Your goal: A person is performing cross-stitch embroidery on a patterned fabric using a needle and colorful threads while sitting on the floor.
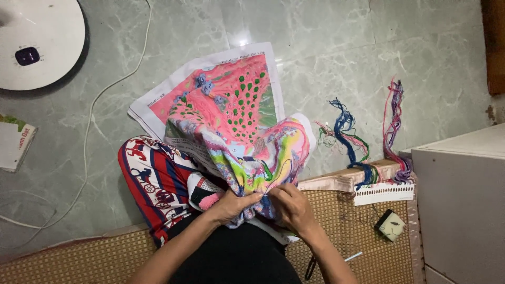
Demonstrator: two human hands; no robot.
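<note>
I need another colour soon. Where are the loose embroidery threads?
In the head view, the embroidery threads lie right of the cross-stitch cloth, draped from the floor over the thread organizer card.

Bare forearms, no sleeves reaching the wrists, no rings, watch or bracelets visible on left hand [231,206] or right hand [292,207]. Plain black garment [231,257] across the lap, lower centre of the frame. Patterned trouser leg [155,181] at centre left: broad red, white and navy stripes, printed with small red carriage and horse figures. Face out of view.
</note>
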